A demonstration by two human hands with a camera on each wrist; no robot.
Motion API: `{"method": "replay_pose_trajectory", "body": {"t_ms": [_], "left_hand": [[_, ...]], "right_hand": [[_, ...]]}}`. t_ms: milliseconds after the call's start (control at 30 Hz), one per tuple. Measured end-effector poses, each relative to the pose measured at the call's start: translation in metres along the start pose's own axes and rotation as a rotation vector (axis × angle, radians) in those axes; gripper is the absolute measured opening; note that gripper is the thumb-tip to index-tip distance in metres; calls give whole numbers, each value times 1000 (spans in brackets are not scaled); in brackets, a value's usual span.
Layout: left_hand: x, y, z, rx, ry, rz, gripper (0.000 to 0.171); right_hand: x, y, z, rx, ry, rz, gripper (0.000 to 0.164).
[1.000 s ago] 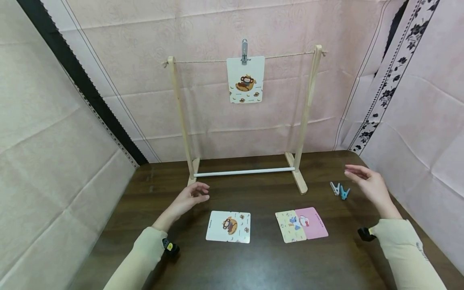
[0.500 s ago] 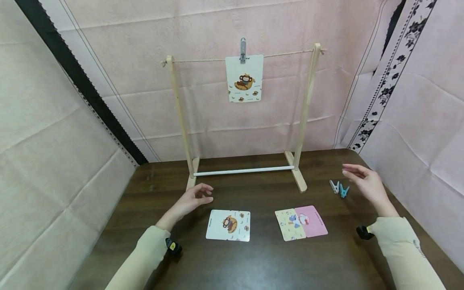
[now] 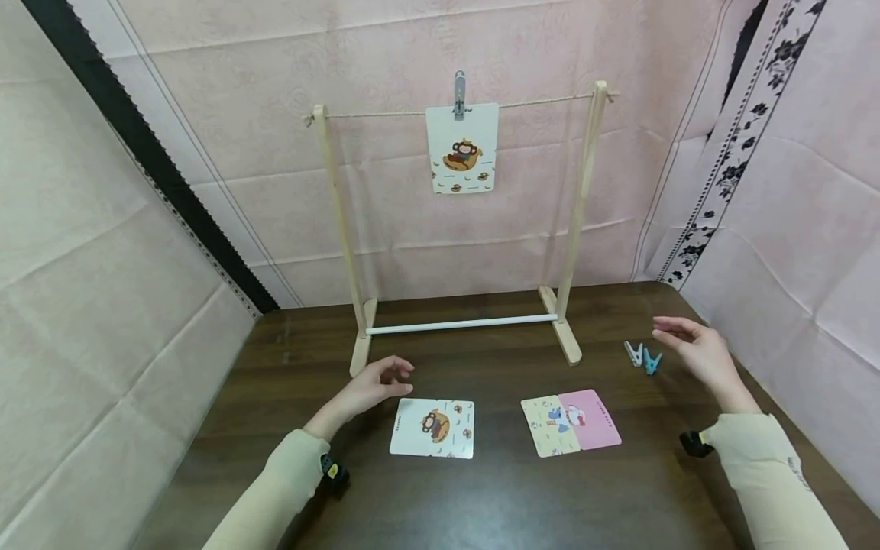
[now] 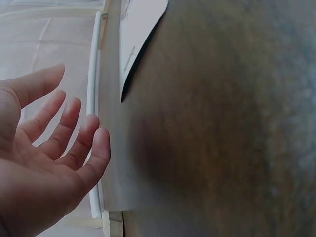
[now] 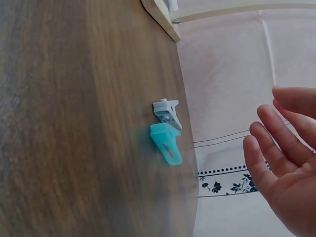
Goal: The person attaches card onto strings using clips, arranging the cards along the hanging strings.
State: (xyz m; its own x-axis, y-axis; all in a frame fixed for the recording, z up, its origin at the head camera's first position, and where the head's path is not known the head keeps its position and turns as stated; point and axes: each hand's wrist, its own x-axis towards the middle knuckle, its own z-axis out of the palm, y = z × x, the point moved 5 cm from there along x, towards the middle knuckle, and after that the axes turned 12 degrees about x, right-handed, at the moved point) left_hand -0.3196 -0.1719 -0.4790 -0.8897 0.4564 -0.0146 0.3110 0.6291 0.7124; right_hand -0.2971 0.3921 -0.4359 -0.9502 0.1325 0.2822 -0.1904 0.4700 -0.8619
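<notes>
My left hand hovers just above and left of a white card with a monkey picture that lies on the table. Its fingers are loosely bent and hold nothing; the left wrist view shows the bare palm and a corner of the white card. At the right, my right hand floats beside two small clothespins, one pale grey and one blue. Nothing is between its relaxed fingers. In the right wrist view the blue clothespin lies against the grey one, apart from the hand.
A wooden rack stands at the back with a string across its top. A grey clothespin holds another monkey card on the string. A yellow and pink card lies on the brown table.
My left hand has moved right and a little nearer the front, closer to the monkey card on the table. My right hand has barely shifted. The cards and clothespins stay in place.
</notes>
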Motion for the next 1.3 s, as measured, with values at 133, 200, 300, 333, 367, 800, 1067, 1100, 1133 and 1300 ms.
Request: {"method": "replay_pose_trajectory", "body": {"t_ms": [133, 200, 300, 333, 367, 800, 1067, 1100, 1133, 1300], "left_hand": [[1, 0, 5, 29, -34, 5, 40], [1, -1, 6, 32, -34, 6, 40], [2, -2, 7, 27, -35, 3, 40], [2, -2, 7, 23, -39, 2, 40], [2, -3, 8, 19, -46, 0, 40], [1, 5, 13, 108, -142, 56, 40], [5, 13, 20, 267, -187, 85, 44], [5, 14, 21, 273, -193, 86, 45], [5, 15, 22, 281, -197, 86, 45], [6, 21, 25, 296, -208, 85, 45]], "right_hand": [[-2, 3, 0, -15, -3, 11, 53], [-2, 4, 0, -23, 0, 19, 54], [-3, 5, -1, -38, 0, 19, 53], [-3, 5, 0, -42, -1, 16, 53], [-3, 6, 0, -44, -2, 15, 52], [-2, 8, 2, -75, -17, 26, 53], [-1, 12, 6, -120, -40, 33, 53], [-1, 12, 6, -114, -40, 29, 53], [-1, 12, 6, -114, -36, 27, 53], [0, 11, 4, -93, -24, 21, 52]]}}
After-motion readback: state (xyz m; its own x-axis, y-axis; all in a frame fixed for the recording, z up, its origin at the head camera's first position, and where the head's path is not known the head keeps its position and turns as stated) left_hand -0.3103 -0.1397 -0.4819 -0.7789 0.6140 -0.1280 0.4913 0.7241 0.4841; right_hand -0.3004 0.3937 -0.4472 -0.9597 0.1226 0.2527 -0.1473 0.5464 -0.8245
